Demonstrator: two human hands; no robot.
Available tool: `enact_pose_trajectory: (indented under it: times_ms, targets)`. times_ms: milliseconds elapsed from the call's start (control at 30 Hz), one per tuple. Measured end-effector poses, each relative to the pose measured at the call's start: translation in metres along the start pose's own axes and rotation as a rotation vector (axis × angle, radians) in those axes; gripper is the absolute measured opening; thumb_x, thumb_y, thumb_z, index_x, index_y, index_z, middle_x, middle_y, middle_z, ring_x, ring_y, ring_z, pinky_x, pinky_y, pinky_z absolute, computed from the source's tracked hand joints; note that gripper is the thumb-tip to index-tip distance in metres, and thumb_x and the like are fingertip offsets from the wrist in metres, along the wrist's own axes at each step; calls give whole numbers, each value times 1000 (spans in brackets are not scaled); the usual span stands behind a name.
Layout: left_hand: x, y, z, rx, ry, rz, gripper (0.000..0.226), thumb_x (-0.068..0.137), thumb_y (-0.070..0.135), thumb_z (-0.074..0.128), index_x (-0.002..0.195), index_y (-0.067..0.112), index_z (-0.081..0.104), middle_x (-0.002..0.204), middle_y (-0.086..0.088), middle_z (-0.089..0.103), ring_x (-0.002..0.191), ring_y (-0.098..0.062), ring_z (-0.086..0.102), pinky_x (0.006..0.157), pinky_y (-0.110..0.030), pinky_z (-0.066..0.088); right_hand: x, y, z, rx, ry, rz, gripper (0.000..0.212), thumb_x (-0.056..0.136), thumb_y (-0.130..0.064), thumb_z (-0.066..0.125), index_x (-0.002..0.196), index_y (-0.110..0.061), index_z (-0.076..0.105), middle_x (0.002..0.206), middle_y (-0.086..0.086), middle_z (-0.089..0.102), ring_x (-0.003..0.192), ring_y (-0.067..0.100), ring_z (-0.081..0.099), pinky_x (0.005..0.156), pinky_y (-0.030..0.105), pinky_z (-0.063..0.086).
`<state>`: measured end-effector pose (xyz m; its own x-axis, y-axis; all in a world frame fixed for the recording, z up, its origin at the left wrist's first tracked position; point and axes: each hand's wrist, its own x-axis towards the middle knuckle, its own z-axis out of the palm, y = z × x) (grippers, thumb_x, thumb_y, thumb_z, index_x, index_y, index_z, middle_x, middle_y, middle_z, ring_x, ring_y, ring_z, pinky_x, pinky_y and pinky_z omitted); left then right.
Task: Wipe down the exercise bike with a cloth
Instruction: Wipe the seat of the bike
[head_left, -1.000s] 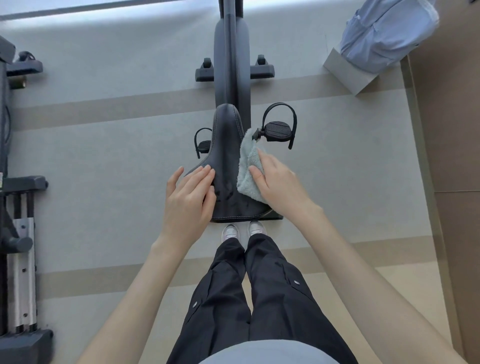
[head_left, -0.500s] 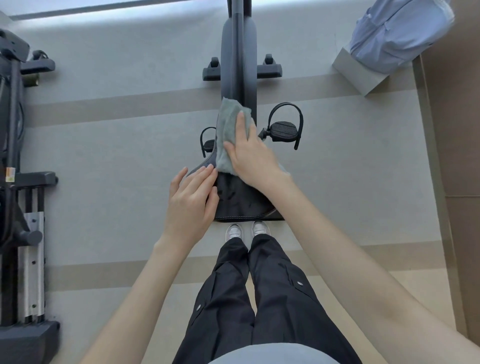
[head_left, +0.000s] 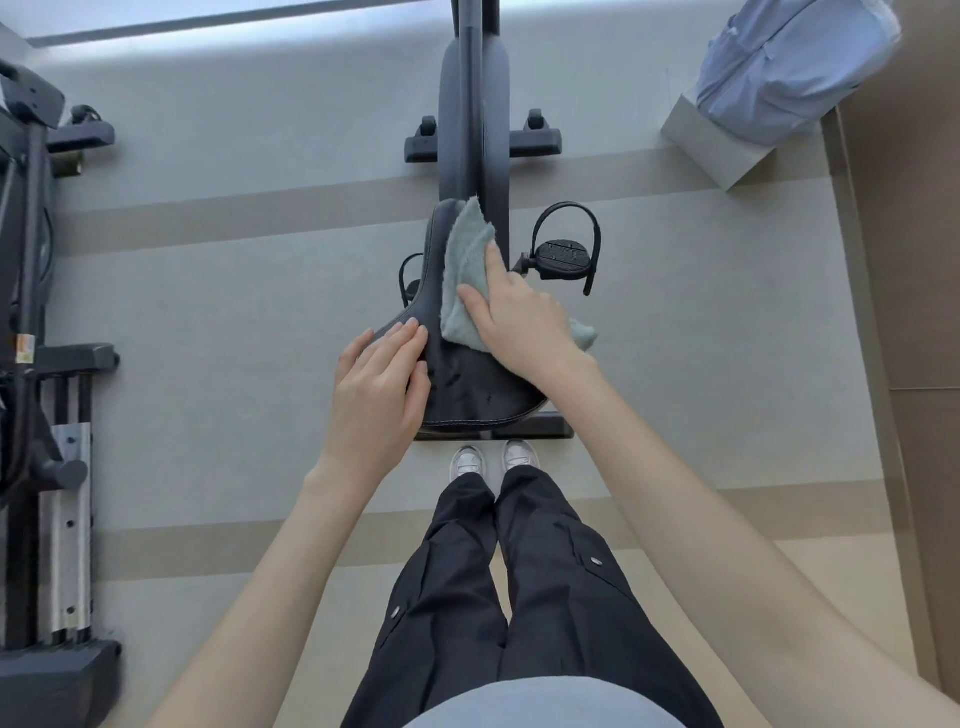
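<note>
A person stands right behind the bike (head_left: 471, 104) and looks down at its black seat (head_left: 467, 395). The seat is long. Its thin nose points away from the person, and its wide back end is close to the person's shoes.

The soft green cloth (head_left: 467, 249) lies on the right half of the seat, up near the nose. The right hand (head_left: 519, 322) lies on top of it. Its fingers (head_left: 496, 260) are mostly straight and a little apart, and they press the cloth down flat. They do not squeeze it. They point the same way as the nose. One corner of the cloth sticks out past the wrist, on the side of the right pedal (head_left: 563, 257).

The left hand (head_left: 374, 389) rests on the left edge of the seat. Its fingers (head_left: 402, 335) are straight and close together. It holds nothing. I think it just steadies the seat.

The cloth sits under the right hand, so that hand does the wiping. The wide back part of the seat is bare, and it lies behind the cloth, toward the person. I think the next rub has to run along the long line of the seat. The left side is covered by the left hand, so that hand must lift before the cloth can get there.
</note>
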<state>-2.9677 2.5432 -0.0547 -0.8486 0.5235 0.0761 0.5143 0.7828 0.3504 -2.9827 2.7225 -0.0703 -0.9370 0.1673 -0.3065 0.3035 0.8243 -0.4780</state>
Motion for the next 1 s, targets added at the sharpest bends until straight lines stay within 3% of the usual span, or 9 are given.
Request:
enact_pose_trajectory:
  times_ms: [67, 133, 233, 400, 500, 633, 767, 1000]
  targets:
    - [0, 0, 0, -2, -7, -2, 33, 92, 7, 49, 122, -1, 61, 128, -14, 60, 120, -23, 56, 109, -39, 31, -19, 9, 2, -14, 11, -35, 58, 100, -43, 29, 149, -14, 16, 127, 15, 53, 109, 37, 54, 82, 44, 43]
    - [0, 1, -1, 0, -8, -5, 33, 92, 7, 49, 122, -1, 61, 128, -14, 60, 120, -24, 56, 109, -39, 32, -36, 19, 4, 31, -1, -65, 56, 100, -40, 30, 149, -15, 18, 138, 14, 45, 124, 32, 44, 95, 43, 39]
    - [-1, 2, 0, 3, -3, -11, 32, 92, 6, 50, 121, -1, 61, 128, -14, 60, 119, -24, 57, 108, -40, 32, -61, 32, 7, 117, 5, -110, 54, 101, -34, 32, 148, -11, 17, 151, 14, 28, 139, 28, 24, 113, 34, 18]
    - [-2, 3, 0, 4, 4, -14, 32, 92, 6, 50, 121, -2, 61, 127, -15, 60, 119, -24, 57, 108, -42, 34, -74, 36, 13, 49, -17, -98, 56, 101, -37, 27, 149, -13, 9, 157, 12, 10, 144, 29, 9, 118, 40, 13]
    - [-2, 3, 0, 3, 0, -13, 33, 92, 7, 50, 122, -2, 60, 129, -14, 59, 121, -23, 56, 108, -40, 34, -56, 24, 13, -112, 20, -130, 58, 101, -39, 24, 149, -12, 8, 156, 14, 15, 142, 30, 14, 116, 41, 16]
    - [-3, 2, 1, 1, -8, -17, 35, 93, 8, 48, 125, -1, 58, 131, -14, 58, 124, -23, 53, 108, -41, 35, -17, -1, 11, -163, 3, -120, 64, 100, -42, 26, 149, -9, 2, 152, 22, 21, 135, 34, 31, 105, 45, 33]
    - [-3, 3, 1, -2, -11, -24, 36, 92, 8, 48, 126, 0, 58, 132, -12, 57, 125, -20, 52, 108, -40, 35, 32, -22, 5, -87, -9, -79, 68, 100, -41, 30, 148, -7, -3, 148, 31, 15, 126, 39, 41, 96, 47, 40]
    - [-2, 4, -1, -9, -43, -53, 35, 93, 8, 47, 126, 1, 58, 132, -12, 57, 125, -22, 52, 108, -40, 34, 71, -24, -5, 230, -9, -10, 63, 100, -42, 33, 149, -12, 10, 136, 23, 34, 111, 43, 50, 92, 41, 39]
